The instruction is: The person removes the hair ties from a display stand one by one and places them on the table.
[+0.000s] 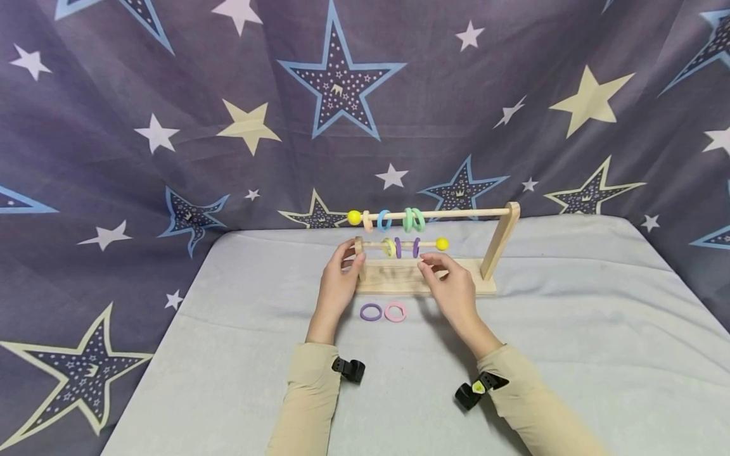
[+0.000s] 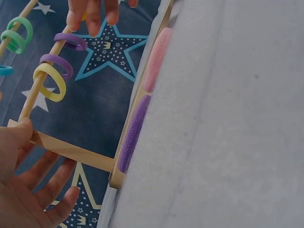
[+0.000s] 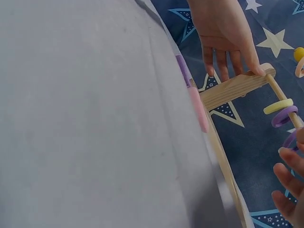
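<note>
A wooden ring rack (image 1: 424, 288) has two rods on posts. Thumb at the top of its short post, my left hand (image 1: 338, 285) grips that post; the other fingers spread behind it. On the lower rod hang a yellow ring (image 2: 49, 82) and two purple rings, the outer purple ring (image 2: 71, 42) lying toward the yellow end ball (image 1: 441, 244). Right beside this outer ring is my right hand (image 1: 453, 288), fingers loosely bent, fingertips close to the rod. Whether they touch the ring is hard to tell.
The upper rod carries a peach ring (image 1: 367, 221), a blue ring (image 1: 379, 221) and two green rings (image 1: 407, 220). In front of the base lie a loose purple ring (image 1: 371, 318) and a pink ring (image 1: 402, 311). A star-patterned curtain (image 1: 194, 126) hangs behind the cloth-covered table (image 1: 245, 278).
</note>
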Demonstrator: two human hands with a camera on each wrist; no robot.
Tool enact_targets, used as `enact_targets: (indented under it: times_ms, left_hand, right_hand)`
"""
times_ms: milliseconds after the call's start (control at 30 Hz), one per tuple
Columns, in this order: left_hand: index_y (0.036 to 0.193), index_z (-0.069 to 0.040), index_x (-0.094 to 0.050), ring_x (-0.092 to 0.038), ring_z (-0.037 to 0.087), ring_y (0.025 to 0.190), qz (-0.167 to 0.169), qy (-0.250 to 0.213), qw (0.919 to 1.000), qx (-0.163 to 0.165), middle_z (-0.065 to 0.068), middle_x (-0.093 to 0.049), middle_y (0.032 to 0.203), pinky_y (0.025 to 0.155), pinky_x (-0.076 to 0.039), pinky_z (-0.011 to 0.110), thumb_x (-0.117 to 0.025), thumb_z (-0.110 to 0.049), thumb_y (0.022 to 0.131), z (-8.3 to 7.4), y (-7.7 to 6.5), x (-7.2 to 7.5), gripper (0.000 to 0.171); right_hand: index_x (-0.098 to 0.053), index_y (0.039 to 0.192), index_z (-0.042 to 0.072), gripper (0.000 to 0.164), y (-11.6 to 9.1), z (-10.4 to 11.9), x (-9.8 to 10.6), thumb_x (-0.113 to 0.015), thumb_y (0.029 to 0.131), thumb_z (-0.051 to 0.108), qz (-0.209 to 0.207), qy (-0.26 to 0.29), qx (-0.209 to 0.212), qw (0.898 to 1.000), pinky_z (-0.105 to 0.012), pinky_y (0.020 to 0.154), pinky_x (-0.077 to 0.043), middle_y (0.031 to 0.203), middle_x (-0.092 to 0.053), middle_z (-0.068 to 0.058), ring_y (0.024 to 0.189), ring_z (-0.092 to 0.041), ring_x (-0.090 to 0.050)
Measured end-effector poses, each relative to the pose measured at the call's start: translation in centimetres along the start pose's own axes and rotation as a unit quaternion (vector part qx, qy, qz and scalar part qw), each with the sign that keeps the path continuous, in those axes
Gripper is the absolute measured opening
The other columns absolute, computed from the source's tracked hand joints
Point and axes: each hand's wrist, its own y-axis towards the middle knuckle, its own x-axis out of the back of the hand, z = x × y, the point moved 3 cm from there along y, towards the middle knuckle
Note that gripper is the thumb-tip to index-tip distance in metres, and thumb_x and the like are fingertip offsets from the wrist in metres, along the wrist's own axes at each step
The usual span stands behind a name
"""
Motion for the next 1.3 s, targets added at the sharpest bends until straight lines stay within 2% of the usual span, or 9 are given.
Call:
enact_targets:
  times_ms: [200,533,800,1133,1300]
  left_hand:
    - [0.143,-0.013,-0.052,-0.061,0.029,0.112,0.001,0.000,1.0000,0.000,0.015,-0.061,0.131,0.094,-0.052,0.042,-0.059,-0.032,0.101,0.0,0.1,0.0,0.047]
    - [0.142,-0.013,-0.052,-0.062,0.028,0.111,0.002,0.002,1.0000,-0.003,0.014,-0.061,0.130,0.094,-0.052,0.042,-0.059,-0.034,0.101,0.1,0.2,-0.1,0.047]
    - [0.143,-0.013,-0.052,-0.062,0.029,0.111,0.001,-0.002,1.0000,-0.008,0.014,-0.061,0.130,0.095,-0.051,0.043,-0.059,-0.033,0.101,0.2,0.2,-0.1,0.047]
    - [0.143,-0.013,-0.051,-0.062,0.029,0.112,0.001,0.002,1.0000,-0.004,0.015,-0.061,0.131,0.095,-0.051,0.043,-0.058,-0.035,0.101,0.1,0.2,0.0,0.048]
    - [0.143,-0.013,-0.051,-0.062,0.029,0.112,0.001,0.001,1.0000,-0.004,0.015,-0.061,0.131,0.095,-0.051,0.043,-0.058,-0.035,0.101,0.2,0.2,0.0,0.048]
  right_hand:
    - [-0.074,0.111,0.008,0.022,0.4,-0.2,-0.3,-0.072,0.093,0.020,0.004,0.011,-0.025,1.000,-0.031,0.070,-0.051,0.097,-0.075,-0.006,0.084,-0.021,-0.068]
    - [-0.074,0.111,0.007,0.023,0.9,-0.1,-0.9,-0.072,0.092,0.020,0.017,0.016,-0.043,0.999,-0.037,0.072,-0.054,0.099,-0.074,-0.007,0.085,-0.023,-0.068]
    - [-0.074,0.108,0.007,0.020,1.1,-0.2,-1.3,-0.072,0.092,0.019,0.025,0.030,-0.067,0.997,-0.036,0.073,-0.053,0.098,-0.074,-0.007,0.085,-0.022,-0.067]
    - [-0.074,0.103,0.004,0.016,1.1,-0.5,-1.5,-0.074,0.090,0.013,0.019,0.059,-0.080,0.995,-0.025,0.068,-0.051,0.095,-0.074,-0.010,0.084,-0.023,-0.067]
    - [-0.074,0.101,0.001,0.014,1.1,-0.7,-1.4,-0.074,0.090,0.011,0.009,0.083,-0.084,0.993,-0.022,0.071,-0.050,0.093,-0.074,-0.013,0.084,-0.024,-0.067]
